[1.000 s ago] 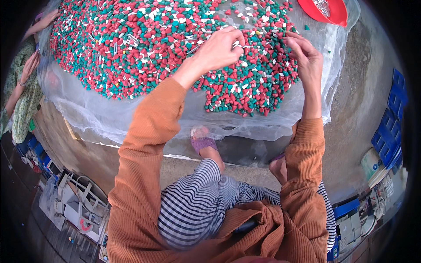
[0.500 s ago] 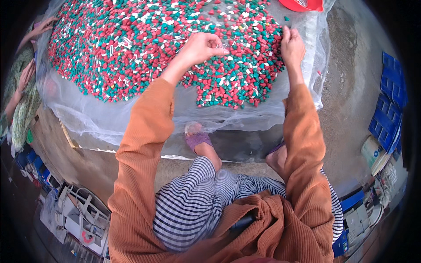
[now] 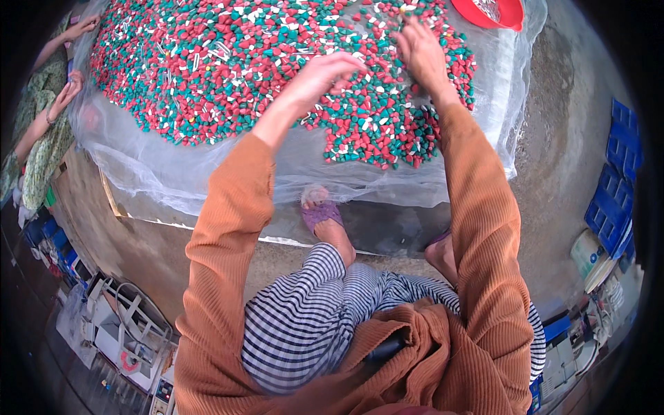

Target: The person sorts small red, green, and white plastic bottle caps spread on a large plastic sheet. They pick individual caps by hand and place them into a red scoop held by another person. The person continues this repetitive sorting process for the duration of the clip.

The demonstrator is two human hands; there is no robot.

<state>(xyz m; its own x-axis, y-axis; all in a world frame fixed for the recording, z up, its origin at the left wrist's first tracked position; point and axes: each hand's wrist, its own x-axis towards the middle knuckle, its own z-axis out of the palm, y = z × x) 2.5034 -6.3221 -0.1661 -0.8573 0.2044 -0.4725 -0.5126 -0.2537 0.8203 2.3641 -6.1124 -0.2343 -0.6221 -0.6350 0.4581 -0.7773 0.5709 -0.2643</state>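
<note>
Left hand [image 3: 325,72] hovered, fingers curled, contents indiscernible; right hand [image 3: 418,52] lay flat, fingers spread, on the red-and-green plastic caps [image 3: 207,76]. Sorting such caps favoured light, shallow raking.

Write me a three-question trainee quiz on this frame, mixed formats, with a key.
1. True or false: the right hand rests on the heap of red, green and white pieces.
2. Multiple choice: the red bowl sits at (A) the upper right edge of the clear sheet, (B) beside the purple sandal, (C) among the blue crates.
3. Fill in: the left hand is curled, fingers bent ____ over the pieces.

Key: 1 true; 2 A; 3 inward. Whether the left hand holds a piece cannot be told.
</note>
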